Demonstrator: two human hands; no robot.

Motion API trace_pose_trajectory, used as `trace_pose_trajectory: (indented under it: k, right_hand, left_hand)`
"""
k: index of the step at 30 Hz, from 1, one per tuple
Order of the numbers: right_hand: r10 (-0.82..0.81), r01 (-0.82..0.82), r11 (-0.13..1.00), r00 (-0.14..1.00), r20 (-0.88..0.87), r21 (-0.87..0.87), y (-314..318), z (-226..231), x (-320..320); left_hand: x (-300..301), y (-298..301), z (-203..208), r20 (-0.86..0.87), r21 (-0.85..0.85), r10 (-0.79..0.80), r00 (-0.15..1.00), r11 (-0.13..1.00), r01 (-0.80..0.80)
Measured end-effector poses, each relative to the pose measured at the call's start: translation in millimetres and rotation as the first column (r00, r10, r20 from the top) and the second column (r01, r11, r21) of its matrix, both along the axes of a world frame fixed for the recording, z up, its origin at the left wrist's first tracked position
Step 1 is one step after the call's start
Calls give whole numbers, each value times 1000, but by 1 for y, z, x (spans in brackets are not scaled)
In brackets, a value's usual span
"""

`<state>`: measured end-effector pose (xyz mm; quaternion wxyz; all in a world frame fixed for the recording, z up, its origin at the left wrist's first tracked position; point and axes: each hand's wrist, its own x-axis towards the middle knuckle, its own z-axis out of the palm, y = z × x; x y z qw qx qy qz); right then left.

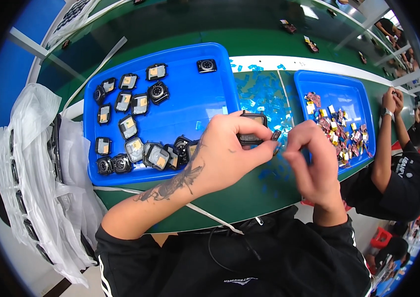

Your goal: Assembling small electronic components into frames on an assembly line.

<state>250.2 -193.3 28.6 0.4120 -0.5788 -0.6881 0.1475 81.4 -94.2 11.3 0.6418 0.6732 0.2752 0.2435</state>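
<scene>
My left hand (227, 151) grips a black square watch case (253, 124) between thumb and fingers, over the green table (230, 198). A small dark piece (276, 135) juts out by the case's right end, close to my left thumb tip; whether it is joined to the case I cannot tell. Just right of it, my right hand (315, 161) is closed, its fingers curled and thumb and index drawn together; what they pinch, if anything, is hidden. Under my left wrist, the large blue tray (185, 94) holds several black watch cases (140, 104), some showing grey and tan insides.
Right of my hands, a second blue tray (321, 81) holds a heap of small reddish-brown parts (341, 133) with yellow and white bits. Blue film scraps (262, 91) litter the table between the trays. White wrapping (37, 188) hangs at left. A co-worker's arms (385, 119) are at right.
</scene>
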Motion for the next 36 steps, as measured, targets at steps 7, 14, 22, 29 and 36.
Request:
trace_pose_trajectory:
  k: [7, 14, 22, 29, 36]
  right_hand:
    - [-197, 152, 959, 964, -179, -238, 4, -7, 10]
    - [94, -137, 990, 760, -643, -18, 4, -19, 13]
    - [-200, 207, 978, 954, -222, 5, 5, -2, 0]
    - [-262, 224, 957, 939, -222, -182, 15, 15, -21]
    - [-199, 190, 979, 970, -138, -76, 15, 11, -17]
  left_hand:
    - [1, 3, 2, 1, -325, -91, 996, 942, 86]
    - [-1, 1, 1, 207, -399, -171, 963, 884, 243]
    - [1, -2, 2, 147, -37, -46, 988, 998, 52]
    - [3, -5, 3, 244, -146, -83, 966, 982, 122]
    - [1, -4, 3, 155, -142, -160, 975, 973, 182]
